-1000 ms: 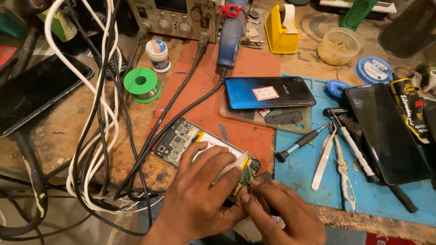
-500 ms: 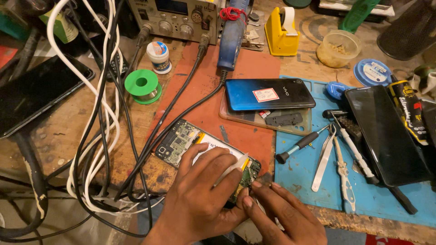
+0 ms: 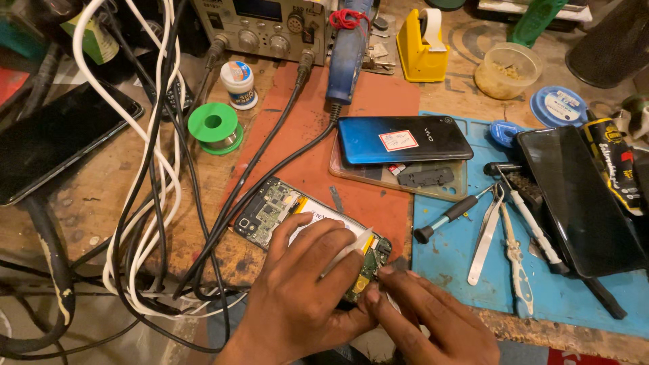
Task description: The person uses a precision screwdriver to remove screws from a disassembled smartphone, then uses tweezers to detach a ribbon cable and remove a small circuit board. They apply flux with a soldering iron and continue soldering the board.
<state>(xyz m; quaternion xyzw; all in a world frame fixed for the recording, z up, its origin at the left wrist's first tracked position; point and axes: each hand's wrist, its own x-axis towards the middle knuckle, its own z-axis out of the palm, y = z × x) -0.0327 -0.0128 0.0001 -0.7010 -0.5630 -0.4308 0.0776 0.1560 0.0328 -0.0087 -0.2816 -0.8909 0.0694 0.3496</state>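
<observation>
Left hand (image 3: 301, 297) palm-down, fingers spread and pressing flat, forearm entering from bottom edge. Right hand (image 3: 433, 324) low beside it, fingers (image 3: 395, 280) pinched together, tips touching left thumb area.

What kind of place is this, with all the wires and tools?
It looks like a phone repair bench. An opened phone with its circuit board showing lies under the left hand and right hand, with tweezers, a screwdriver and a knobbed power supply nearby.

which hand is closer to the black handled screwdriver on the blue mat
Right. The right hand sits at the opened phone's lower end, just left of and below the screwdriver. The left hand lies across the phone, farther left.
</observation>
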